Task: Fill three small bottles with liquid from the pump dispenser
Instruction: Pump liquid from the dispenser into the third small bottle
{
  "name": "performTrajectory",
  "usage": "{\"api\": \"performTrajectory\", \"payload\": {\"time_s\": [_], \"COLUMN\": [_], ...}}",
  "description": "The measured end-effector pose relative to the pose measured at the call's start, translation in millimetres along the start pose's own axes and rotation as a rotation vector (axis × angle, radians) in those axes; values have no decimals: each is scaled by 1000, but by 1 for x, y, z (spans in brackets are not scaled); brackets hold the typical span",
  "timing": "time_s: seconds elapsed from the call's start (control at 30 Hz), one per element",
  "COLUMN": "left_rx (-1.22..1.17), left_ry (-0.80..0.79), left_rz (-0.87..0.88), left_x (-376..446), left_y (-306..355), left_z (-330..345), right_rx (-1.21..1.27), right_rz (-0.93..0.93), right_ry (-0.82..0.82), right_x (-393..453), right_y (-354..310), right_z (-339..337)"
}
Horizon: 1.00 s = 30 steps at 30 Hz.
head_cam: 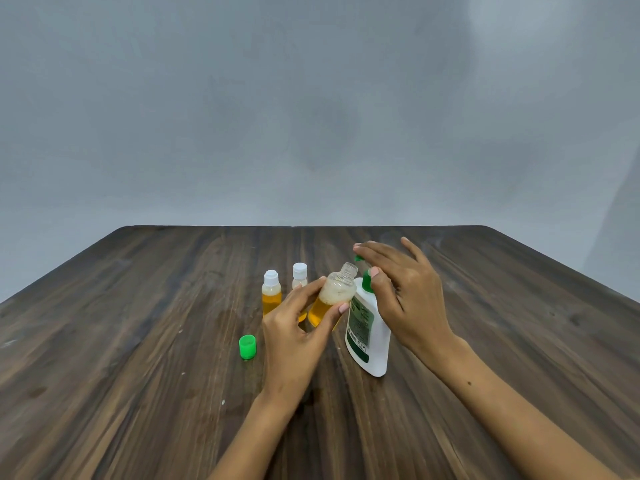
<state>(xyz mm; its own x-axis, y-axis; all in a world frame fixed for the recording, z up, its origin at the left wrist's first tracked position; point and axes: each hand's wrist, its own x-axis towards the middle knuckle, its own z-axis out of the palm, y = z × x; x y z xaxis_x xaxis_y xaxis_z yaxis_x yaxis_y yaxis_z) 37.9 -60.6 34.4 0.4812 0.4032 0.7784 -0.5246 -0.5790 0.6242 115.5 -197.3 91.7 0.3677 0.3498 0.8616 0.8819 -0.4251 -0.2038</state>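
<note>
My left hand (294, 336) grips an uncapped small clear bottle (334, 296), tilted with its open neck toward the pump spout; amber liquid fills its lower half with foam above. My right hand (403, 292) rests on the green pump head (366, 279) of the white dispenser (369, 336), which leans left on the table. Two capped small bottles stand behind: one (271, 295) with amber liquid and a white cap, another (300, 275) farther back, partly hidden by my left fingers. A loose green cap (247, 346) lies on the table to the left of my left hand.
Everything sits on a dark wooden table (138, 341) whose far edge meets a plain grey wall (311, 116). Small white specks dot the wood near the front left.
</note>
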Motion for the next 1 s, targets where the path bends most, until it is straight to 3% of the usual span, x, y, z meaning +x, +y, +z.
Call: {"api": "performTrajectory", "payload": {"time_s": [1.0], "left_rx": [-16], "left_ry": [-3], "left_rz": [-4], "left_x": [0], "left_y": [4], "left_z": [-1], "right_rx": [-23], "right_rz": [-51], "right_ry": [18], "right_x": [1], "right_y": [0], "right_z": [-1]}}
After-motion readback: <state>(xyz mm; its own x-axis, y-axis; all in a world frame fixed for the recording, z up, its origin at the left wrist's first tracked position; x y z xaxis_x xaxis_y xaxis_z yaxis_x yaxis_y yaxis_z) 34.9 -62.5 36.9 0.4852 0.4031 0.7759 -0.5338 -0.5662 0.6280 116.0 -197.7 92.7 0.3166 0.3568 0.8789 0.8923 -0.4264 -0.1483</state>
